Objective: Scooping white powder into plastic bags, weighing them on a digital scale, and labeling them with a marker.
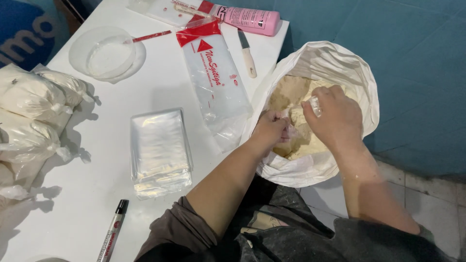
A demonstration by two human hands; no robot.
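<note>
Small clear bag [291, 130]: pinched by left hand [270, 130] and right hand [335, 116], held open over flour [296, 92] inside white sack [359, 77] beside counter [160, 92] right edge. Spare bags [159, 151] stacked mid-counter, within reach.

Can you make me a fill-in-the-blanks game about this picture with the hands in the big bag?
1. Both hands, the left hand and the right hand, reach into a big white ____ of pale powder.
2. The stack of clear plastic bags lies on the ____ table.
3. The marker pen has a ____ cap.
4. The knife lies next to a ____ bottle.

Missing words: sack; white; black; pink
</note>
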